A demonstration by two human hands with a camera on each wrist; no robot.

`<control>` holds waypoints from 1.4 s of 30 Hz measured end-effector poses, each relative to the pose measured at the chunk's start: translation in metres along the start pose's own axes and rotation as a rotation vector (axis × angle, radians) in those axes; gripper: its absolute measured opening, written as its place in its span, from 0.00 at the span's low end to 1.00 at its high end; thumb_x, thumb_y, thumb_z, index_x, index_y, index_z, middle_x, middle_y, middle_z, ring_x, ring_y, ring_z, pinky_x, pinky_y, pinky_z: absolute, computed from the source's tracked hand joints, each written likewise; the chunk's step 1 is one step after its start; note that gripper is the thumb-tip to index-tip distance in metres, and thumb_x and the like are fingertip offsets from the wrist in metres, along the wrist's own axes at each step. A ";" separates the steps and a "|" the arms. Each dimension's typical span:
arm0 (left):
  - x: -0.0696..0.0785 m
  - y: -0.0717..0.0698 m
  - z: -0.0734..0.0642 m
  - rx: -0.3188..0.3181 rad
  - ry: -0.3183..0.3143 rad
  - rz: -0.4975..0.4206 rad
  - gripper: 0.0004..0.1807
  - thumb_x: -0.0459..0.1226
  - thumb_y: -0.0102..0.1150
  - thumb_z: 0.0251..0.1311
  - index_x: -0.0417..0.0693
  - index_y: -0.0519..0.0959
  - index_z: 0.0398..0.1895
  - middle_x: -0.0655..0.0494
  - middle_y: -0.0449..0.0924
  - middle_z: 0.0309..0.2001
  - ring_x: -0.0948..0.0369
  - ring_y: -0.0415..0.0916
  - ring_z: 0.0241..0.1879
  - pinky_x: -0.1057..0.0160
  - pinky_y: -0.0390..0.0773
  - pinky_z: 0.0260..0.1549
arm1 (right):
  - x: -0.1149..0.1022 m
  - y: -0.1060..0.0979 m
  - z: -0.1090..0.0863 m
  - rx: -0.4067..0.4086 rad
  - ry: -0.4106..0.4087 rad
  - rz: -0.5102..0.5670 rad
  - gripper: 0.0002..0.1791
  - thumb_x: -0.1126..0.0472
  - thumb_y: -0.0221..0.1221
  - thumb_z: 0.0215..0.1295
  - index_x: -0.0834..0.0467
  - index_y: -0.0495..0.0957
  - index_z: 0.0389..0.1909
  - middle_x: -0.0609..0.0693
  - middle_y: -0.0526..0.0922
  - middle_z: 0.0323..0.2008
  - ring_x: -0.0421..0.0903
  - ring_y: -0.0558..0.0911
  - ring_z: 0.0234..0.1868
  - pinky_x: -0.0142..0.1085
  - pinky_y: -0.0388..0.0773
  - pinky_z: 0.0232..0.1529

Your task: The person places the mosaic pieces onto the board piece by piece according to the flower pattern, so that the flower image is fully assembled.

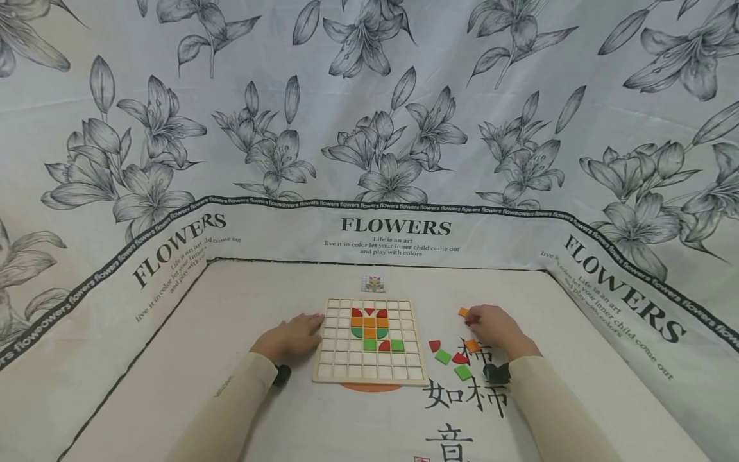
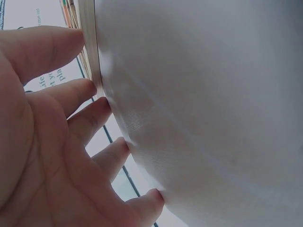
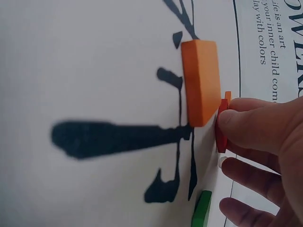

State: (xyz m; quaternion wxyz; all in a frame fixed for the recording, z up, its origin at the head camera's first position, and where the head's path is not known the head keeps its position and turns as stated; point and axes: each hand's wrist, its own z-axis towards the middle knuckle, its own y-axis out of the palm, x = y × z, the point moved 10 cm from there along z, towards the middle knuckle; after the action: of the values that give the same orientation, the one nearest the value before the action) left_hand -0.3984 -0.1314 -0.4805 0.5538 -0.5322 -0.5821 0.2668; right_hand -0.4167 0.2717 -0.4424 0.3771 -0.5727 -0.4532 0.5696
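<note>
My left hand (image 1: 294, 337) rests at the left edge of a wooden grid board (image 1: 346, 370), its fingers spread; in the left wrist view the thumb and fingertips are right at the board's side and the tablecloth. Red, orange and green tiles form a tulip shape on the grid, with a red quarter-round tile (image 1: 383, 346) between two green squares at its lower end. Right of the board, my right hand (image 1: 496, 327) pinches a red tile (image 3: 221, 135) between thumb and forefinger. Just beyond those fingertips lies an orange tile (image 1: 462, 312); another orange tile (image 3: 201, 80) lies nearer.
Loose green squares (image 1: 463, 372) and red quarter-round tiles (image 1: 435, 346) lie between the board and my right wrist. Behind the board sits a small pattern card (image 1: 373, 283). A flower-printed curtain (image 1: 398, 237) closes off the back and sides of the table.
</note>
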 end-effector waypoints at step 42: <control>0.003 -0.002 -0.005 0.006 -0.019 -0.021 0.31 0.47 0.44 0.69 0.51 0.58 0.75 0.53 0.56 0.75 0.49 0.47 0.77 0.38 0.48 0.73 | -0.078 0.003 -0.010 -0.042 -0.097 0.255 0.14 0.62 0.56 0.68 0.54 0.81 0.53 0.50 0.84 0.45 0.44 0.80 0.42 0.41 0.82 0.47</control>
State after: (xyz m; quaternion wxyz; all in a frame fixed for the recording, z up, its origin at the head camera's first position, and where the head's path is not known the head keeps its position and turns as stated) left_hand -0.3942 -0.1308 -0.4761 0.5527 -0.5219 -0.5921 0.2676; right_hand -0.4018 0.1977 -0.4202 0.2672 -0.6054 -0.4063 0.6301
